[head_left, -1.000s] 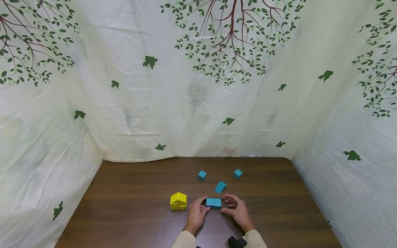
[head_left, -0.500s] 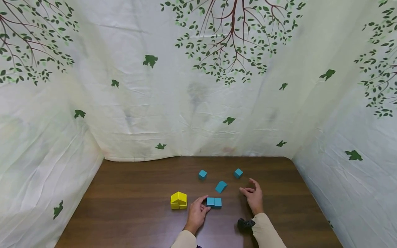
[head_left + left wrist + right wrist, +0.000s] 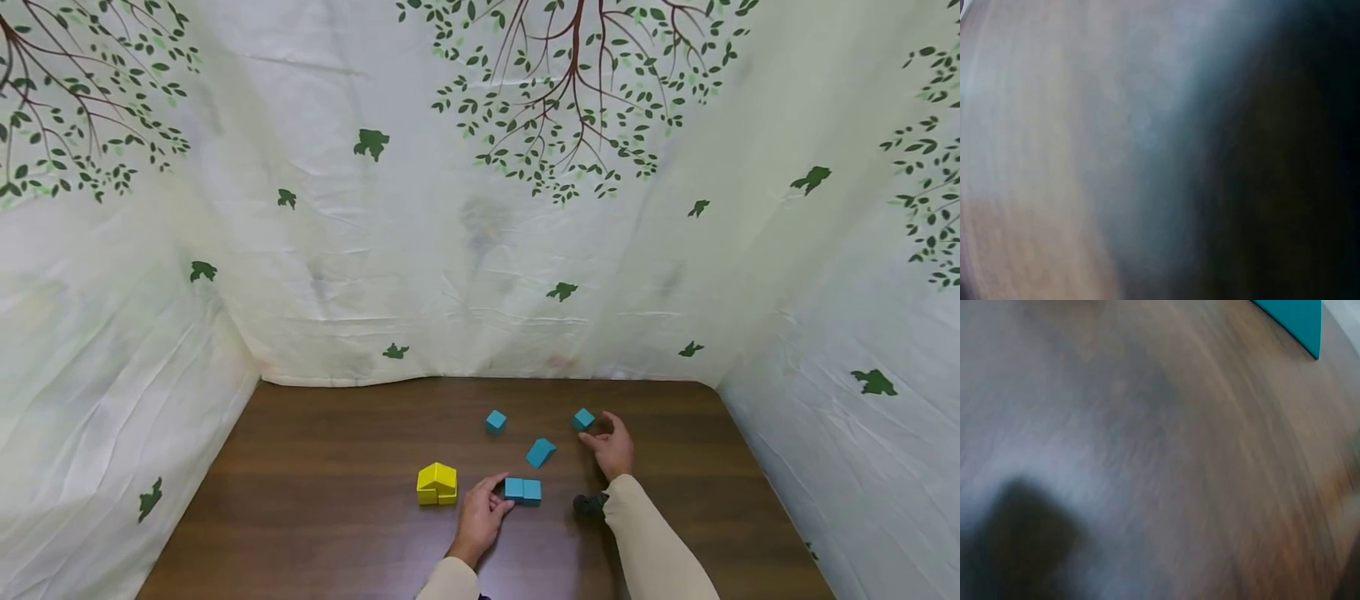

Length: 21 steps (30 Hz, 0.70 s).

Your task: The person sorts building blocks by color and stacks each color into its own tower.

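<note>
My left hand (image 3: 477, 518) is at the left one of two blue blocks (image 3: 522, 492) standing side by side, its thumb in front and index finger behind, pinching it. Close to the far right blue cube (image 3: 583, 419) is my right hand (image 3: 613, 450), thumb and index finger parted at the cube's right and front sides; whether they touch it cannot be told. Between these lies a blue wedge-shaped block (image 3: 541, 452). Another blue cube (image 3: 495, 422) sits farther back. A blue-green corner (image 3: 1300, 322) of a block shows in the right wrist view; the left wrist view is blurred.
Left of my left hand stands a small house-like stack of yellow blocks (image 3: 437, 484) with a peaked top. The brown wooden table (image 3: 330, 533) ends at white cloth (image 3: 480, 317) printed with branches and leaves. A black device (image 3: 588, 505) is at my right wrist.
My right hand has left the side of the blue pair and moved right and away, up to the far right cube. My left hand stays at the pair. The view shifts slightly.
</note>
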### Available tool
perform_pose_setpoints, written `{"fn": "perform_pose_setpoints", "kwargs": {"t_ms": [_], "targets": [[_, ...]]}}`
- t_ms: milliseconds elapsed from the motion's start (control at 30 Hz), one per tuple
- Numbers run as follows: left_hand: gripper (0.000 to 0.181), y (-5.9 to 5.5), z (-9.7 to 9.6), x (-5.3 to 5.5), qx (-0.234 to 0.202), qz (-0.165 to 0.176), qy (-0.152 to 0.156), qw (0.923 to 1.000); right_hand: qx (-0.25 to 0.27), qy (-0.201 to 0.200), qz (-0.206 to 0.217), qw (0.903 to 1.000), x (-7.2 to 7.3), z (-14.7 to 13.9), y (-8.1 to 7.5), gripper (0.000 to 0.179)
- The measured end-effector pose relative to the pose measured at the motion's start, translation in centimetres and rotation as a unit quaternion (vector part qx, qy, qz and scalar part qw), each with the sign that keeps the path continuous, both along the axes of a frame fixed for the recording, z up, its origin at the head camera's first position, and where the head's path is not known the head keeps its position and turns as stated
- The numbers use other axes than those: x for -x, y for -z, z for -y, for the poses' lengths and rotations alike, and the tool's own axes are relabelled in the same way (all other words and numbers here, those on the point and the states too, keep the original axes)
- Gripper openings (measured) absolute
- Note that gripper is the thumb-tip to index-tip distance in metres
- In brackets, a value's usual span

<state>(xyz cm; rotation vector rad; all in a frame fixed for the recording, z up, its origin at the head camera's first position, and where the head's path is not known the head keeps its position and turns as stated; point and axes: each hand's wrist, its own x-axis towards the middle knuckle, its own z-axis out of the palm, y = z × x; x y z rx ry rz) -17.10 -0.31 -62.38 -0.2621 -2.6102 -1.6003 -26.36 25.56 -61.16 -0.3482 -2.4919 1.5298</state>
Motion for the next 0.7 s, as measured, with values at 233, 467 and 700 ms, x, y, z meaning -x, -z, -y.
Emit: {"fn": "perform_pose_setpoints", "kwargs": {"t_ms": [233, 467, 700], "targets": [[0.040, -0.1, 0.1, -0.1, -0.002, 0.008, 0.003, 1.0000, -0.024, 0.001, 0.008, 0.9997, 0.9, 0.7, 0.1, 0.051], [0.040, -0.3, -0.1, -0.1, -0.003, 0.010, 0.005, 0.9999, -0.047, 0.014, -0.006, 0.9988, 1.2, 0.8, 0.1, 0.040], [0.040, -0.2, 0.0, -0.1, 0.001, 0.003, 0.003, 1.0000, -0.041, 0.011, -0.011, 0.9990, 0.8, 0.7, 0.2, 0.037]]}}
